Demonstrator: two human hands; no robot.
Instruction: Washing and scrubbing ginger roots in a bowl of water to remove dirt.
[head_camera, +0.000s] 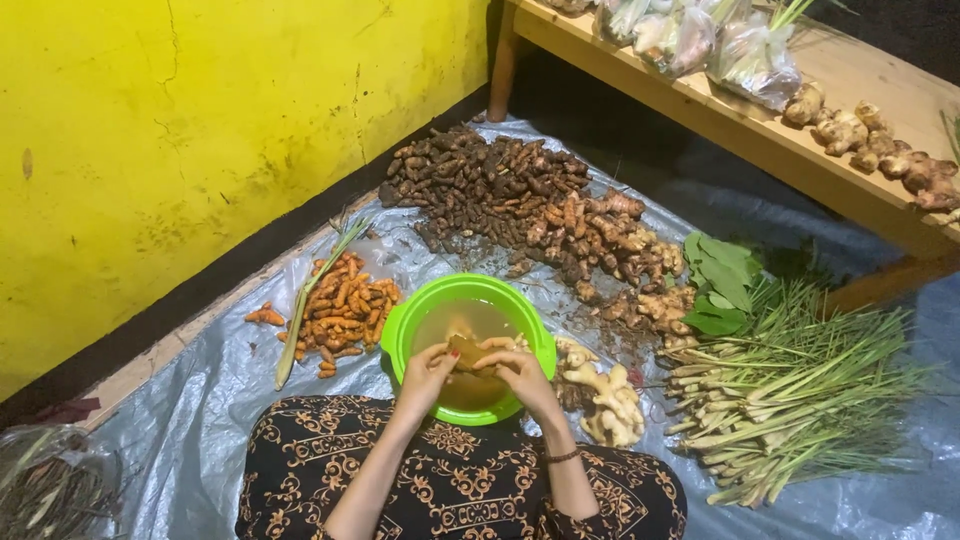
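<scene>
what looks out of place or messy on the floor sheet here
One lemongrass stalk lies by the orange turmeric pile, apart from the big lemongrass bundle on the other side of the green basin. Loose dirt is scattered on the plastic sheet around the roots.

Wore a black garment (450, 480) with orange-gold floral print, forearms uncovered. Thin dark bracelet (562, 457) on right wrist. Red polish showed on a left hand (425, 372) nail.
</scene>
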